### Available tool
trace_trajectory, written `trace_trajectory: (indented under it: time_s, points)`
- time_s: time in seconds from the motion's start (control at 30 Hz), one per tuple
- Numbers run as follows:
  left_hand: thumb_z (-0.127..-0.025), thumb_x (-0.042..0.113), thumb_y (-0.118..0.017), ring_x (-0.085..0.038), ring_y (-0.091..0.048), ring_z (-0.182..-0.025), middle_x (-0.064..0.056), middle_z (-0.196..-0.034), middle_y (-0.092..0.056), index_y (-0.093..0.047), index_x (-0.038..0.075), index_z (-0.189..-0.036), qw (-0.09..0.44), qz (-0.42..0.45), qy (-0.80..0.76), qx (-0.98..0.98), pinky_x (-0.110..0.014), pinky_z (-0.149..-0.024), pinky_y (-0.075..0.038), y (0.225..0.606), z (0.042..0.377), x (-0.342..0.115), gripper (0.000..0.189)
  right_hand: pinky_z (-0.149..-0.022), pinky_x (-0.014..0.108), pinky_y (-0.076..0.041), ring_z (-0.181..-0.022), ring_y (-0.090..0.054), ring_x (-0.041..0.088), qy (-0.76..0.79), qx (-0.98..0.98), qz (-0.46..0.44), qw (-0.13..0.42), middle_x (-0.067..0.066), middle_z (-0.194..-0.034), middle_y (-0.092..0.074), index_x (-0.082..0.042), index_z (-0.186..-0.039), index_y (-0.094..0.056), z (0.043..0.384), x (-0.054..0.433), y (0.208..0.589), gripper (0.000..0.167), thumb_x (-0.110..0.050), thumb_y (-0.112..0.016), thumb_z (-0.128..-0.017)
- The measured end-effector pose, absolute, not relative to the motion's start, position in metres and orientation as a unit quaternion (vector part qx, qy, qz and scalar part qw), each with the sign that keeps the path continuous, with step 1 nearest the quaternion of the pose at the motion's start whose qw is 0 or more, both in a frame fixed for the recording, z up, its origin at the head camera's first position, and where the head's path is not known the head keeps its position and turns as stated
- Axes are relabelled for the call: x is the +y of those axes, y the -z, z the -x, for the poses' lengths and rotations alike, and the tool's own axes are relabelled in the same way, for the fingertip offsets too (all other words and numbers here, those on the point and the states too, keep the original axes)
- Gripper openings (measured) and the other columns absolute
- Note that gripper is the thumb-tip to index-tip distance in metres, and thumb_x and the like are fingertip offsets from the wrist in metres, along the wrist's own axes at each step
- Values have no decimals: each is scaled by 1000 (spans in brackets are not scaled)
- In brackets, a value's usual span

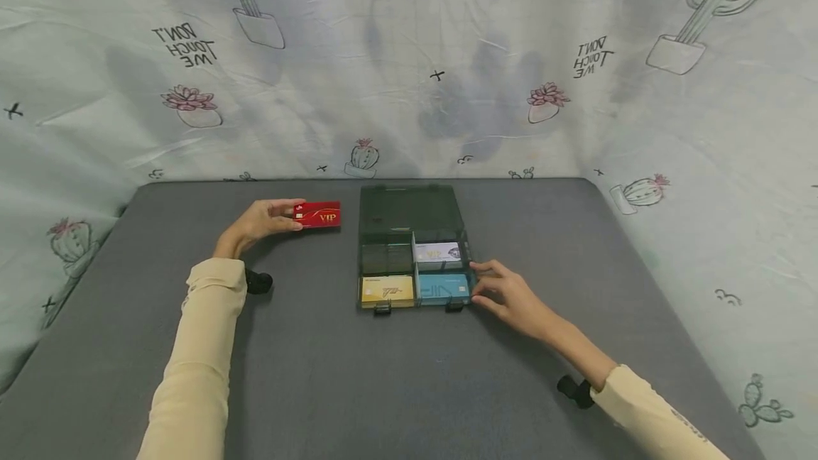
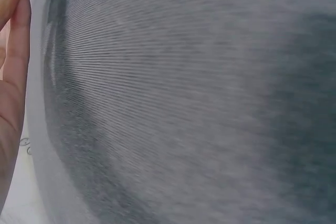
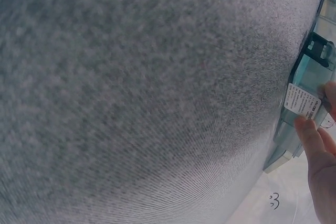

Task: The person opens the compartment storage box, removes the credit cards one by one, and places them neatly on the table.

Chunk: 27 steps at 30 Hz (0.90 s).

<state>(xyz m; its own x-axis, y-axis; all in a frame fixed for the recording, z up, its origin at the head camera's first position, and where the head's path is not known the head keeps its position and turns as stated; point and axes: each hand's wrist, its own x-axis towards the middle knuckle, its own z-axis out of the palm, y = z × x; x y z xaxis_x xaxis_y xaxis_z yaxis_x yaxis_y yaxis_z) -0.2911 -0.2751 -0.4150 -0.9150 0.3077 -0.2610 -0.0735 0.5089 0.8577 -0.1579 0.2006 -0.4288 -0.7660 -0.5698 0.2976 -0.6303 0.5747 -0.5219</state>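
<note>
In the head view my left hand [image 1: 263,218] pinches a red card [image 1: 317,214] marked VIP by its left end, thumb on the near side and fingers on the far side. Only part of that hand [image 2: 11,72] shows in the left wrist view, and the card is hidden there. A dark green see-through box [image 1: 386,257] lies with its lid [image 1: 410,210] folded back. My right hand [image 1: 508,297] touches the box's right wall with its fingertips. In the right wrist view these fingers [image 3: 311,136] rest by a white label [image 3: 302,100] on the wall.
The box has divided compartments: yellow cards [image 1: 387,291] front left, blue cards [image 1: 444,288] front right, white cards [image 1: 437,253] back right, and a bare back left one [image 1: 386,258]. Dark latches [image 1: 382,309] line its front. A printed curtain [image 1: 409,69] rises behind the grey table [image 1: 300,368].
</note>
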Motion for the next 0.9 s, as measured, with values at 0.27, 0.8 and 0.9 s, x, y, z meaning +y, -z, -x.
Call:
trace_trajectory:
  time_s: [0.27, 0.8, 0.9]
  points:
    - [-89, 20, -71, -34, -39, -129, -24, -146, -38, -39, 8, -147, 198, -62, -482, 851, -48, -101, -38, 417, 303, -278, 67, -74, 39, -53, -103, -61, 30, -314, -885, -340, 55, 20, -125, -55, -9, -85, -71, 156, 200, 430, 4, -7, -74, -83]
    - [-88, 21, -72, -36, -32, -134, -25, -146, -36, -40, 7, -147, 217, -48, -454, 863, -56, -108, -26, 420, 309, -280, 68, -73, 39, -53, -103, -61, 30, -311, -885, -342, 52, 20, -125, -56, -10, -84, -71, 155, 202, 426, 7, -5, -75, -81]
    - [-88, 21, -72, -37, -31, -135, -26, -147, -35, -40, 7, -146, 219, -45, -447, 866, -56, -108, -25, 419, 309, -278, 68, -76, 40, -54, -104, -62, 30, -312, -886, -339, 49, 20, -125, -56, -11, -84, -71, 154, 203, 427, 8, -5, -75, -81]
